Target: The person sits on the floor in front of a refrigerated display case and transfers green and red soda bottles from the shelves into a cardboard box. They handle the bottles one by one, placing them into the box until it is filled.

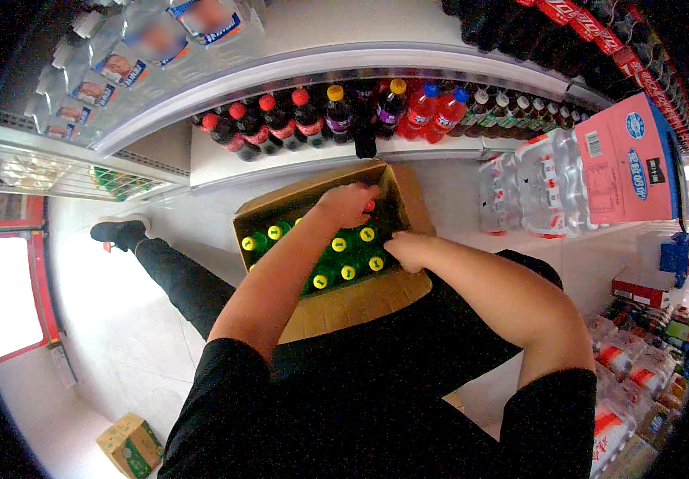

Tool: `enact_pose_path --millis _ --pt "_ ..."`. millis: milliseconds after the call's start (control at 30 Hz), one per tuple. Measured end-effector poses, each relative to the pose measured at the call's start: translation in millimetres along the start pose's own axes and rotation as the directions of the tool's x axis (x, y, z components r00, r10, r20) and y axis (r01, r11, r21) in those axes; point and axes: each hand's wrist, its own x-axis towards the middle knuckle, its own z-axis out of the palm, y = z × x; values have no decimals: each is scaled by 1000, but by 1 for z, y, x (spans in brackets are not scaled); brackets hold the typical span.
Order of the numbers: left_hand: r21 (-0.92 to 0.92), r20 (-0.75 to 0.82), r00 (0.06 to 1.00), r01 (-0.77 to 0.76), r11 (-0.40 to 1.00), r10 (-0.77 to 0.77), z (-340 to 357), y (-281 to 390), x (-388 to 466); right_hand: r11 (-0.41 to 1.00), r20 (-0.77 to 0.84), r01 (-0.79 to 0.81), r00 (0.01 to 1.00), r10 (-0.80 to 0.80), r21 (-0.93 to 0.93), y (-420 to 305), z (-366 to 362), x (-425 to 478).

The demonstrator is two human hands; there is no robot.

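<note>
An open cardboard box (344, 311) sits on the floor in front of me, against my legs. Inside stand several green bottles with yellow caps (339, 244). My left hand (347, 205) reaches over the far part of the box, its fingers curled about a bottle with a red cap (370, 206); the bottle's body is mostly hidden. At the box's right side, my right hand (407, 250) grips the cardboard edge with bent fingers. My left forearm covers part of the bottles.
Beyond the box, a low shelf (224, 167) holds cola bottles (276, 123), purple-labelled bottles (338, 117) and red drinks (423, 111). Shrink-wrapped bottle packs (551, 179) and a pink carton (625, 161) stand at right. A small carton (130, 446) lies at lower left.
</note>
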Motion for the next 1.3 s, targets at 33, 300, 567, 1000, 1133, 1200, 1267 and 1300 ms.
enact_pose_path --millis 33,300,567,1000,1133,1200,1267,1300 --pt "40 20 999 28 999 -29 4 -2 1 1000 30 1 1000 0 -27 -1 -4 5" --pt "93 29 999 26 995 -29 34 -43 18 985 -98 -84 990 100 153 -8 -37 -18" --pt "34 242 967 69 997 -76 8 -25 31 981 -278 -104 949 147 164 -19 -82 -79" --pt "347 -869 362 -38 937 337 -279 112 -3 980 -472 -73 868 154 186 -17 -100 -157" --pt "414 -901 219 691 593 374 -401 107 16 976 -456 -91 873 173 197 -13 -103 -155" --pt "281 -942 333 851 443 -43 -447 108 23 974 -474 -92 862 182 207 -12 -100 -155" --pt "275 -909 387 837 473 -154 -470 97 29 981 -500 -54 854 141 185 -12 -100 -158" --pt "284 -897 408 829 482 -172 -478 93 27 986 -515 -26 850 109 166 -14 -100 -159"
